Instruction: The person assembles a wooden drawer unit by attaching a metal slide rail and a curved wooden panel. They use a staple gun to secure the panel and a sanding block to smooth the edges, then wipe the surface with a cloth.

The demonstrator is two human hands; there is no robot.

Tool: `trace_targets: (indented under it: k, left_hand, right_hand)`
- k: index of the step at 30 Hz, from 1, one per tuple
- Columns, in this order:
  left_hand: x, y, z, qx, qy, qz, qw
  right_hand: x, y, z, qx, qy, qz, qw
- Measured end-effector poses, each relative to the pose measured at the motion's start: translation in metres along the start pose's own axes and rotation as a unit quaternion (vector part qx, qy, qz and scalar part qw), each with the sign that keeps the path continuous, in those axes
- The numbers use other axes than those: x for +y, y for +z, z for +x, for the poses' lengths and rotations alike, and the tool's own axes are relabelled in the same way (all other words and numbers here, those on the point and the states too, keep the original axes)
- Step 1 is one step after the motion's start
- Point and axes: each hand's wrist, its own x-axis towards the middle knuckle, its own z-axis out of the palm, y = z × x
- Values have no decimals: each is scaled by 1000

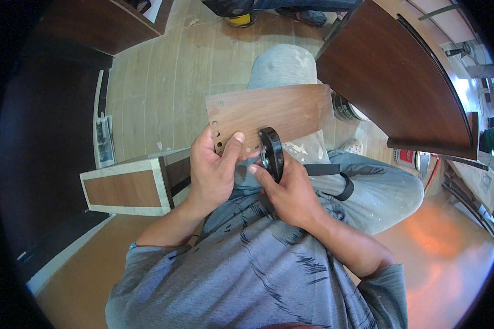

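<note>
A thin piece of wood-grain sheet [274, 107] lies across my lap, its far part over my light, dusty trouser knee. Several round holes run along its left edge and its near edge. My left hand [211, 170] pinches the sheet's near left corner, thumb on top and fingers underneath. My right hand [292, 192] is wrapped around a black hand-held hole punch [274, 156] with metal parts. The punch's head meets the near edge of the sheet, just right of my left thumb. My right palm and fingers hide part of its handles.
At my left stands a drawer-like box with a pale-edged wood front [121, 190], beside a dark cabinet [52, 115]. A large brown panel [395, 77] leans at the right, near a paint can [343, 106] and a red-and-white can [405, 157]. Another person's leg [307, 4] shows at the top.
</note>
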Motion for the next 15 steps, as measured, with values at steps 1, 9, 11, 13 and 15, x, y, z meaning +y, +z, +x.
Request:
trace_targets:
  k: [1,9,11,13,15]
  left_hand:
    - [-1,0,0,5,-3,1,1000]
    - [-2,3,0,8,11,-1,1000]
    - [-1,4,0,11,5,8,1000]
    - [0,4,-1,11,0,13,1000]
    - [-1,4,0,6,2,8,1000]
  right_hand:
    - [-2,0,0,3,3,-12,1000]
    - [-6,1,4,41,-27,-68,996]
    - [-4,2,5,43,-33,-65,996]
    - [-1,4,5,46,-39,-56,997]
    - [2,4,5,53,-54,-41,996]
